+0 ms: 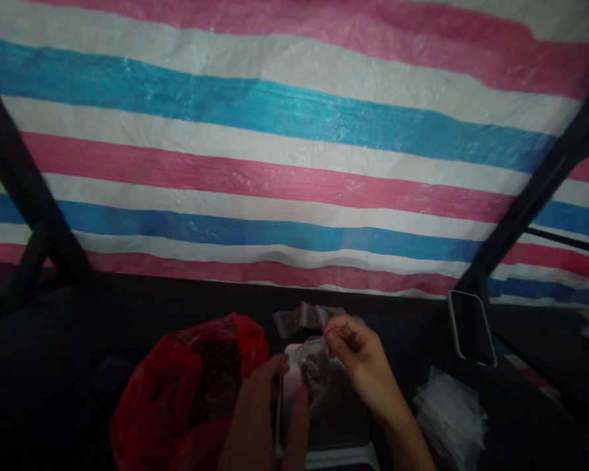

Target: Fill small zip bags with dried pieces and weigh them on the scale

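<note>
A small clear zip bag (pixel 315 367) with dark brown bits inside hangs from my right hand (pixel 356 350), whose thumb and finger pinch its upper edge. My left hand (pixel 267 415) is beside the bag, thumb and fingers spread apart; it is slightly blurred, and I cannot tell if it touches the bag. Beneath both hands lies a flat white-edged device with a dark top (pixel 338 418), which looks like a small scale. To the left, an open red plastic bag (pixel 152 386) holds many dark brown pieces and a clear cup (pixel 220 396).
Several filled zip bags (pixel 289 322) lie behind the device. At the right are a stack of flat clear bags (pixel 449 415) and a phone (pixel 472 327) on the black surface. Dark frame posts (pixel 535 176) and a striped tarp (pixel 275 157) rise behind.
</note>
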{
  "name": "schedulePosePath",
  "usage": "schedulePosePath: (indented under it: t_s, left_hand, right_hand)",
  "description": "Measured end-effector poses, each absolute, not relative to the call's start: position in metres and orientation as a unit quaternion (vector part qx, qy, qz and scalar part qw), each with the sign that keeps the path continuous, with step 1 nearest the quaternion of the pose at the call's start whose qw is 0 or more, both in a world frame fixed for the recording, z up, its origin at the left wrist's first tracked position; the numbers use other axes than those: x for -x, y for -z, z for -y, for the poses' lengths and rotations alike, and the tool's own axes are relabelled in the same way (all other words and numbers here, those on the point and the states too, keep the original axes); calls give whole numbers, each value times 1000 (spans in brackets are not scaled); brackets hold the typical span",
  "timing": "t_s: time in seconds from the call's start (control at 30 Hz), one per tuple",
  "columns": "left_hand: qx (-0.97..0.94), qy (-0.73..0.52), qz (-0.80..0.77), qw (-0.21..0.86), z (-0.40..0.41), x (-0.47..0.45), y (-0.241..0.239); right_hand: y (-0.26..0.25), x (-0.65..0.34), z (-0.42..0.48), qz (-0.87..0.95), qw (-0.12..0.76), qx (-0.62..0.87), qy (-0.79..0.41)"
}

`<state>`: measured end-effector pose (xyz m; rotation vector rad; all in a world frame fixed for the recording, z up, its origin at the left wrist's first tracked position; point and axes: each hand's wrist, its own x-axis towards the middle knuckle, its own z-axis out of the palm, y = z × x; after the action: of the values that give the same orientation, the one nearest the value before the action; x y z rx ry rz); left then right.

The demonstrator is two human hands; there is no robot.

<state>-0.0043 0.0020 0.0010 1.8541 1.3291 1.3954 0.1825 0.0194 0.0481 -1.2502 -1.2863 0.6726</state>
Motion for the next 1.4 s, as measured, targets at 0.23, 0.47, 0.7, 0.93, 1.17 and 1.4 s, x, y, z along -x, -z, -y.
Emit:
schedulePosePath:
  t_s: [0.23, 0.47, 0.7, 0.93, 1.17, 1.4]
  left_hand:
    - [-631, -466, -474, 401, -43, -14, -42]
    - [-649, -499, -452, 354, -42, -6, -40]
    - [-707, -490, -418, 292, -29, -1, -45]
    - [-680, -491, -457, 296, -25, 12, -46]
    - [-622, -506, -492, 339, -25, 15, -43]
    - [-594, -458, -527, 399, -29, 12, -36]
  right_hand:
    - [-49, -162, -28, 499, 655, 452, -344]
    - [-54, -160, -23, 483, 679, 432, -345]
    - [-63, -163, -16, 489, 701, 401, -330]
    - [-68, -156, -11, 510, 662, 380, -396]
    - [-72, -147, -12, 517, 654, 399, -381]
    - [-46, -186, -18, 530, 559, 589, -244]
